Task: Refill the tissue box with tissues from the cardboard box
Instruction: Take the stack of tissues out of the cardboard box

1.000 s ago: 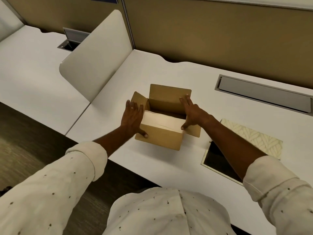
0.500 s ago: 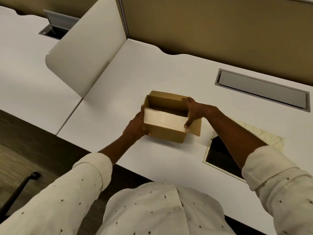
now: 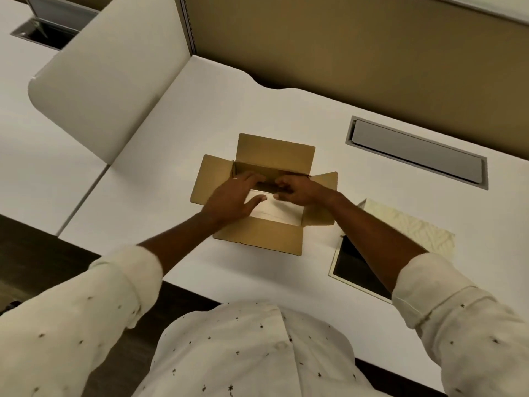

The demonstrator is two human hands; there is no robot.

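Observation:
The brown cardboard box [image 3: 262,236] sits mid-desk with all its flaps folded outward. A white tissue stack [image 3: 282,210] fills its near half. My left hand [image 3: 233,197] lies flat over the stack's left part, fingers spread past the far edge into the dark gap and thumb on top. My right hand [image 3: 297,189] is curled over the far edge of the stack, thumb pressing its top. To the right lies the cream leaf-patterned tissue box [image 3: 406,226], its dark open inside facing me and partly hidden by my right forearm.
A white divider panel [image 3: 106,81] stands at the desk's left. A grey cable hatch [image 3: 415,151] is set into the desk behind the tissue box. A tan partition wall runs along the back. The desk's front edge is close to my body.
The box flaps, held up at the sides before, now lie spread outward. Both hands have left the box's sides and moved into the opening onto the tissue stack.

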